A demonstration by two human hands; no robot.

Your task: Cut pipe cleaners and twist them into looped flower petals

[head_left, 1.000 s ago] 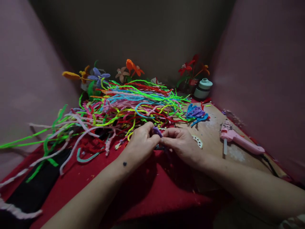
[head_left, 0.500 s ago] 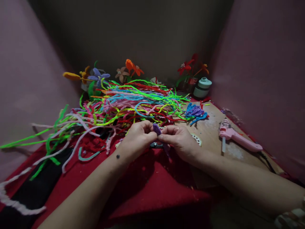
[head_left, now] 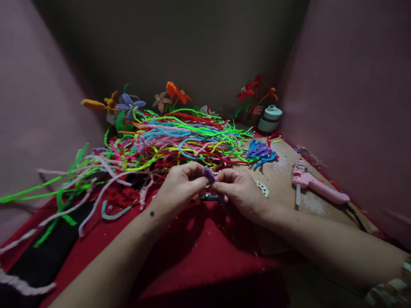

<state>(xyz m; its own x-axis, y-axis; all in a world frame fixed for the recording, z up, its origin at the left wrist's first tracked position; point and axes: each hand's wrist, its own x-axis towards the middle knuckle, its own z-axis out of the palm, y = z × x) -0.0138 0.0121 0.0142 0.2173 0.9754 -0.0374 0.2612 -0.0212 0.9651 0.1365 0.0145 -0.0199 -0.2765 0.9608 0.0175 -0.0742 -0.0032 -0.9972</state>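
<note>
Between my two hands is a purple pipe cleaner [head_left: 209, 174], its upper end bent into a small fuzzy loop. My left hand [head_left: 188, 182] pinches it from the left, thumb against fingers. From the other side my right hand [head_left: 239, 190] grips the same piece just below, and a purple tail hangs under the fingers. The fingertips of both hands nearly touch. Part of a dark metal tool [head_left: 210, 196] shows on the red cloth beneath them, mostly hidden.
A large heap of colourful pipe cleaners [head_left: 180, 132] lies behind my hands. On the board [head_left: 285, 162] at right are a pink glue gun [head_left: 317, 184], a purple-blue bundle [head_left: 261, 152] and a white holed disc [head_left: 263, 188]. Pipe-cleaner flowers [head_left: 130, 104] and a pale jar [head_left: 270, 117] stand behind.
The view has shifted slightly. Both hands keep hold of the purple pipe cleaner, and its upper end now leans further left.
</note>
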